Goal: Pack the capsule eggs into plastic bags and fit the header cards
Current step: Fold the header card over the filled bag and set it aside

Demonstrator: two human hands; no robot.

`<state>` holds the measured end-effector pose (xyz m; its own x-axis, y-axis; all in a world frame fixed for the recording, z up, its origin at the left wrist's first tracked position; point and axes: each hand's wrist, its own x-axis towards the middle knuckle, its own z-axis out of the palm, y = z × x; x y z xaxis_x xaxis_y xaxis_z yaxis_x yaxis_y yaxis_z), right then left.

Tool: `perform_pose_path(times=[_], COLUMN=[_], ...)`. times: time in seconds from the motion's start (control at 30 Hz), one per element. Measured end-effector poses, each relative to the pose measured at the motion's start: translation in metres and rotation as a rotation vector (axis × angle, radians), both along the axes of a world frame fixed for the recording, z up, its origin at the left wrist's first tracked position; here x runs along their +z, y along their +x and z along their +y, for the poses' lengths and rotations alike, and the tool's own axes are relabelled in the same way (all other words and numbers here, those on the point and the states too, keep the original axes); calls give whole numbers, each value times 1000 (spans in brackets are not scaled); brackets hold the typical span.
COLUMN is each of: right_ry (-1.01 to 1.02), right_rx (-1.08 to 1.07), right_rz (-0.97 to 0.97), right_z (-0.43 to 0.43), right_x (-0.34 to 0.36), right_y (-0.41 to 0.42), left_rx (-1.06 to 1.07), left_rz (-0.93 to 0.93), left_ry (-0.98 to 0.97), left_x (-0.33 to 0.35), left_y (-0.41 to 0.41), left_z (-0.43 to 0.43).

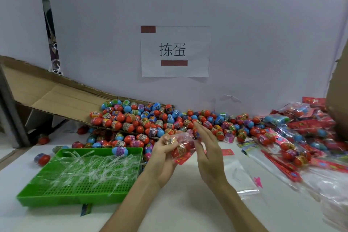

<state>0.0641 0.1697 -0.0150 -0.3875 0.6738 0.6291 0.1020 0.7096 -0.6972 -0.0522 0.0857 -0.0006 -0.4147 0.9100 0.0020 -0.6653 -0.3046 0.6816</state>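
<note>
Near me, my left hand [163, 153] gripping plastic bag [186, 137] of capsule eggs [181, 150]; my right hand [206, 149], fingers straight, touching bag's right side. Green tray [66, 197] sitting left.

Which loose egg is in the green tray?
The blue egg with the purple label, against the tray's far wall above the clear strips. The other loose eggs lie on the table or cardboard, outside it.

- Capsule eggs [150, 120]: red and blue halves, multicoloured label bands.
- Tray [79, 192]: bright green grid, at eight o'clock.
- Header cards [278, 165]: red, at three o'clock.
- Sign [175, 51]: white, black characters, brown-red bars.
</note>
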Motion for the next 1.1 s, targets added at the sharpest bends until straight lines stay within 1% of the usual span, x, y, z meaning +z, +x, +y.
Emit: perform_pose_path(times=[0.07,0.13,0.17,0.27,0.4,0.47,0.53,0.6,0.67,0.77,0.9,1.1], right_ry=[74,63,50,37,18,-6,-62,-166,-241,-287,-315,-340], right_rx=[157,270,304,325,253,250,257,260,263,264,260,290], right_rz=[-101,-237,-259,-207,-73,-20,19,48,57,65,61,79], right_z=[-4,-7,-8,-6,-3,-3,-1,2,7,11,11,13], right_x=[-3,-5,-5,-3,-2,-2,0,1,3,5,6,6], right_y=[0,-3,-4,-4,-2,-2,-3,-2,0,3,4,7], left_rx=[1,11,24,13,-11,-16,-24,-33,-35,-34,-40,-49], left_rz=[6,-26,-39,-61,-107,-139,-150,-141,-135,-118,-83,-82], left_ry=[22,46,38,16,20,34,41,28,-7,-31,-25,7], left_x=[2,2,3,3,4,6,6,5,5,5,3,0], left_y=[-5,-10,-12,-13,-11,-11,-11,-11,-11,-8,-8,-7], left_z=[0,1,1,0,-2,-3,-4,-4,-3,-2,-2,-1])
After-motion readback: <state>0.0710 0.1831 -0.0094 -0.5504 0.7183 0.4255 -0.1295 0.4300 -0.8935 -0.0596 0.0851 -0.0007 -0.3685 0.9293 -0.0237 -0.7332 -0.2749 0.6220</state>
